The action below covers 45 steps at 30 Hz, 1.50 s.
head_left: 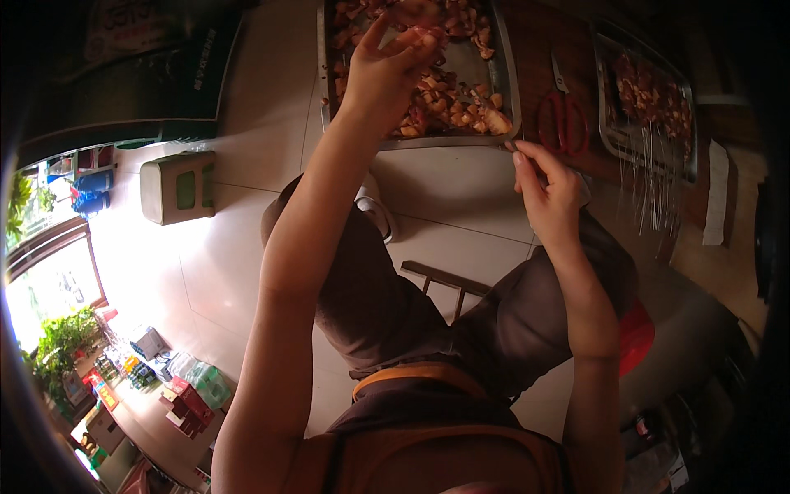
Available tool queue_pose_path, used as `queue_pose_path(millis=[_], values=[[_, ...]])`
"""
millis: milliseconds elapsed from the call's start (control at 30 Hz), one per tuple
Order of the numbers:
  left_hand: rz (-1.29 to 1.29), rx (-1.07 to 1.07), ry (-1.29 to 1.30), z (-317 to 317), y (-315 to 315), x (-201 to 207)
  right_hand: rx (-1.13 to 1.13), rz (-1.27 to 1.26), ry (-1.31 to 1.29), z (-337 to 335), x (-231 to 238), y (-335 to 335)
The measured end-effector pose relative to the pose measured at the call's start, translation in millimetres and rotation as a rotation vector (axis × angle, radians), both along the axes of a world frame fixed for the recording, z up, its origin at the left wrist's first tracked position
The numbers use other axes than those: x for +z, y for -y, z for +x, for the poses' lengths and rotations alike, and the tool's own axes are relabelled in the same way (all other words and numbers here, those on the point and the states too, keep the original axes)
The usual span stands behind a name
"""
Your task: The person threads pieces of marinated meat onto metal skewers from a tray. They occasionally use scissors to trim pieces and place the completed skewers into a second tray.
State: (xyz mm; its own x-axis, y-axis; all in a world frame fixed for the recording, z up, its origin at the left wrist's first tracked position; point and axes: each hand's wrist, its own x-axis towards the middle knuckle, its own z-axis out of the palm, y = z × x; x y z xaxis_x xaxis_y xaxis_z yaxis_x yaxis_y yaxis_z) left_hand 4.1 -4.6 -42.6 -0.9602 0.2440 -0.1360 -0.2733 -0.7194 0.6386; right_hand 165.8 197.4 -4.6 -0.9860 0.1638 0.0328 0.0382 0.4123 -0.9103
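Observation:
My left hand point(387, 74) is raised over a metal tray point(444, 142) filled with several raw meat pieces, and its fingertips pinch one piece of meat point(424, 34). My right hand point(547, 193) is closed around a thin skewer point(512, 147) just below the tray's near right corner. Only the skewer's tip shows beyond the fingers. Both forearms reach up from my lap toward the dark wooden table point(535, 49).
Red-handled scissors point(562, 115) lie on the table between the tray and a second metal tray point(605, 140) holding skewered meat, whose sticks point(650, 193) hang over its edge. A green stool point(177, 185) stands on the tiled floor at left. A red seat point(634, 337) shows under my right leg.

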Motion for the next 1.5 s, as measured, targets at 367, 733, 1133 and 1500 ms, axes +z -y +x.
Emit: queue_pose_path(millis=[367, 733, 1133, 1500], values=[[0.020, -0.042, -0.413, 2.5, -11.7, -16.9, -0.011, -0.013, -0.026, 0.3, -2.4, 1.6], [0.050, -0.052, 0.012, -2.6, 8.1, 21.6, 0.039, 0.025, -0.073, -0.8, 3.3, 1.2], [-0.291, -0.139, -0.063, 16.0, -2.2, 42.3, 0.021, 0.020, -0.061, 0.3, 2.7, 1.9], [-0.051, -0.093, 0.032, 9.8, 2.0, 31.9, 0.009, 0.019, -0.057, 1.1, -1.3, -0.9]])
